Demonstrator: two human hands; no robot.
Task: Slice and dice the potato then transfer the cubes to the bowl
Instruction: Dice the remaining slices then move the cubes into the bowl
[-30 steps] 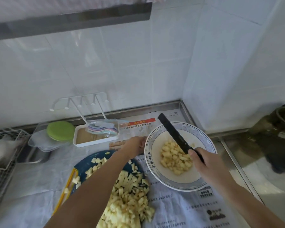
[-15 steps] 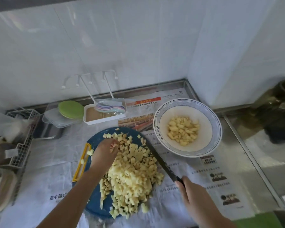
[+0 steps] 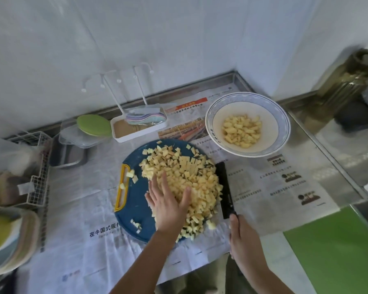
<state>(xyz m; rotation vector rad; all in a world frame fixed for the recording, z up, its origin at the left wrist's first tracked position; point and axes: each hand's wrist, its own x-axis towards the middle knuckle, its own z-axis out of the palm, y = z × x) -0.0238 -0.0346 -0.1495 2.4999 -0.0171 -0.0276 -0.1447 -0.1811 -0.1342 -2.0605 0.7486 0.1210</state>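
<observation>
A heap of yellow potato cubes (image 3: 191, 177) covers the round blue cutting board (image 3: 134, 200) in the middle of the counter. My left hand (image 3: 168, 200) lies flat with spread fingers on the near left side of the heap. My right hand (image 3: 242, 240) grips the handle of a black knife (image 3: 225, 187), whose blade rests along the heap's right edge. A white bowl with a blue rim (image 3: 283, 124) stands at the back right and holds a small pile of cubes (image 3: 241, 131).
Newspaper (image 3: 274, 187) covers the counter. A white tray with pastel spoons (image 3: 138, 124), a green lid (image 3: 94, 125) on a clear box, a steel container (image 3: 68, 153) and a wire rack (image 3: 36, 172) line the back left. Stacked plates (image 3: 6, 240) sit at the left edge.
The knife came away from the bowl to the heap's right edge. My left hand moved from the bowl's rim onto the cubes and flattened. The camera tilted down.
</observation>
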